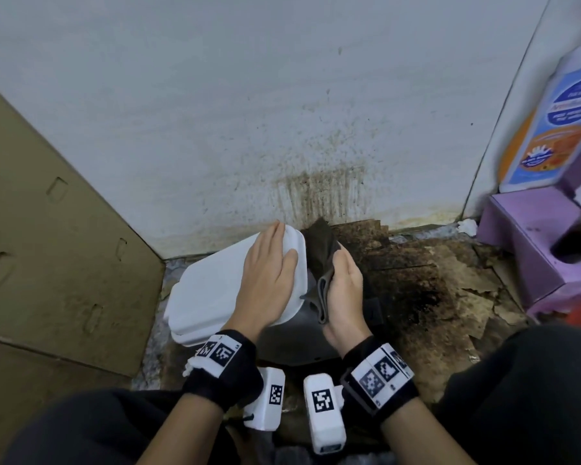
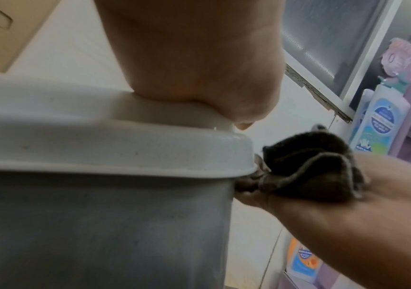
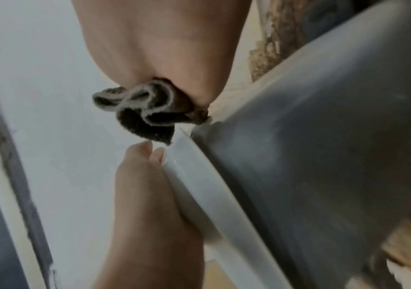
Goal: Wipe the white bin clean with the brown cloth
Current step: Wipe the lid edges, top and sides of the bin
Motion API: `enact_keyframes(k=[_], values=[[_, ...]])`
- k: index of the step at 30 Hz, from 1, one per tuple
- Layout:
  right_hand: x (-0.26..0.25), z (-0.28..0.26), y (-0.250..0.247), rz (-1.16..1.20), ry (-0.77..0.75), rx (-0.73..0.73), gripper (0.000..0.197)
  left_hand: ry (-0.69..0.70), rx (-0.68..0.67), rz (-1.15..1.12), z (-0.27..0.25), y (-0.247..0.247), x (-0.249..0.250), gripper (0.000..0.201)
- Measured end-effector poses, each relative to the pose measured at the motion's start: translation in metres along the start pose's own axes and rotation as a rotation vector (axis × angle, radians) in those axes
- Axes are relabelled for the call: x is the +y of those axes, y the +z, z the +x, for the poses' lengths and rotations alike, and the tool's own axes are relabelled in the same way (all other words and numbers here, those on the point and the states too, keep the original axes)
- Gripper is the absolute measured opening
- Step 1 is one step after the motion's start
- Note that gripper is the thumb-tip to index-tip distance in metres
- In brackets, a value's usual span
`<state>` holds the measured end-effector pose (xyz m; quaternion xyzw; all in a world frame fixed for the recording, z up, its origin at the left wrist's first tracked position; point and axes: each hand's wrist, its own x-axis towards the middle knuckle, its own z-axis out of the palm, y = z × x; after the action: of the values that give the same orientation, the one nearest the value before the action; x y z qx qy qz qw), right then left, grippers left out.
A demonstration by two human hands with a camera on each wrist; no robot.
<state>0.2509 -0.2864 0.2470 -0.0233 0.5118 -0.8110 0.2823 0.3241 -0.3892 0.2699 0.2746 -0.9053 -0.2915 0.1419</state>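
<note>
The white bin with a flat white lid and grey body stands on the floor against the wall. My left hand lies flat on the lid with straight fingers reaching its far right corner. My right hand grips the folded brown cloth and holds it against the bin's right side, just under the lid's rim. In the left wrist view the cloth touches the rim's corner. The right wrist view shows the cloth bunched in my palm beside the bin.
A large cardboard sheet leans at the left. The wall behind the bin is stained, and the floor to the right is dirty and peeling. A purple stool and a lotion bottle stand at the right.
</note>
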Motion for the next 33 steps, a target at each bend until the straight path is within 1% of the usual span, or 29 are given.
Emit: enact_keyframes(k=[3, 5, 7, 9, 11, 13, 14, 15, 17, 18, 20, 22, 23, 24, 25, 26, 27, 28, 30, 33], values=[[-0.004, -0.003, -0.001, -0.237, -0.136, -0.093, 0.039, 0.021, -0.032, -0.037, -0.001, 0.008, 0.008, 0.062], [-0.004, -0.005, -0.005, -0.370, -0.213, -0.126, 0.042, -0.001, -0.043, -0.137, -0.002, 0.012, 0.015, 0.064], [-0.004, -0.005, -0.013, -0.458, -0.249, -0.148, 0.043, -0.066, -0.044, -0.364, -0.005, 0.013, 0.027, 0.054], [-0.004, -0.002, -0.021, -0.523, -0.275, -0.161, 0.039, -0.077, -0.036, -0.624, -0.006, 0.015, 0.035, 0.048], [-0.008, 0.002, -0.031, -0.561, -0.296, -0.160, 0.036, -0.087, 0.022, -0.800, -0.003, 0.018, 0.036, 0.045], [-0.013, 0.006, -0.040, -0.597, -0.278, -0.145, 0.039, -0.117, 0.091, -0.882, 0.001, 0.019, 0.033, 0.047], [-0.018, 0.006, -0.044, -0.611, -0.269, -0.132, 0.042, -0.132, 0.118, -0.892, 0.001, 0.017, 0.031, 0.044], [-0.020, 0.007, -0.049, -0.618, -0.265, -0.115, 0.043, -0.137, 0.138, -0.861, 0.001, 0.015, 0.028, 0.042], [-0.024, 0.008, -0.058, -0.630, -0.260, -0.080, 0.043, -0.138, 0.165, -0.701, -0.003, 0.012, 0.014, 0.041], [-0.026, 0.008, -0.062, -0.642, -0.253, -0.066, 0.043, -0.131, 0.172, -0.585, -0.006, 0.010, 0.002, 0.041], [-0.029, 0.010, -0.070, -0.664, -0.231, -0.057, 0.043, -0.162, 0.210, -0.296, -0.011, 0.005, -0.027, 0.046], [-0.032, 0.013, -0.079, -0.685, -0.201, -0.063, 0.044, -0.254, 0.259, -0.033, -0.017, -0.001, -0.055, 0.051], [-0.034, 0.013, -0.083, -0.699, -0.185, -0.061, 0.043, -0.338, 0.268, 0.047, -0.021, -0.005, -0.065, 0.053], [-0.036, 0.014, -0.086, -0.712, -0.168, -0.057, 0.043, -0.445, 0.253, 0.086, -0.025, -0.008, -0.075, 0.059], [-0.038, 0.013, -0.087, -0.724, -0.151, -0.050, 0.044, -0.573, 0.209, 0.084, -0.029, -0.011, -0.083, 0.067], [-0.041, 0.013, -0.088, -0.733, -0.134, -0.041, 0.045, -0.684, 0.148, 0.042, -0.033, -0.013, -0.091, 0.076], [-0.043, 0.013, -0.089, -0.741, -0.122, -0.032, 0.046, -0.754, 0.094, -0.025, -0.035, -0.015, -0.095, 0.085], [-0.045, 0.012, -0.089, -0.744, -0.111, -0.027, 0.046, -0.786, 0.053, -0.096, -0.037, -0.016, -0.098, 0.089], [-0.047, 0.012, -0.090, -0.743, -0.096, -0.010, 0.046, -0.766, 0.021, -0.162, -0.039, -0.012, -0.097, 0.083], [-0.043, 0.013, -0.094, -0.736, -0.078, 0.024, 0.048, -0.730, 0.067, -0.122, -0.041, -0.002, -0.091, 0.079]])
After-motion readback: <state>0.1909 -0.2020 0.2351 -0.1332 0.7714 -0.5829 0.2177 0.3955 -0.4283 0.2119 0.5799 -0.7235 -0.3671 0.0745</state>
